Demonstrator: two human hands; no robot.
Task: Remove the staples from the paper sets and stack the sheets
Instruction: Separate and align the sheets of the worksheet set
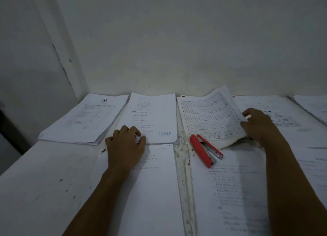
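So the gridded paper set [210, 117] sits far right of centre on the table [40, 173], up against the wall [177, 41], and its right edge is curled up off the surface. The person's right hand [256, 124] has that lifted edge, thumb on top and fingers curled under the sheets, so it's holding the set. Just in front of it, touching its near-left corner, lies the red stapler [205, 150], hinged open with the metal part showing, angled near-right. Over to the left, the left hand [126, 143] rests knuckles-up on the near-left corner of the middle stack [154, 117], the one with a blue "LUNAS" stamp; fingers are curled in and seem to pinch a bit of white paper, though it's hard to see exactly. Further left there's another thick stack [83, 119] with a printed table on top. Nearer the camera, two more printed sheets: one [150, 191] under the left forearm, one [230, 191] on the right. More papers [283, 115] spread out at far right.
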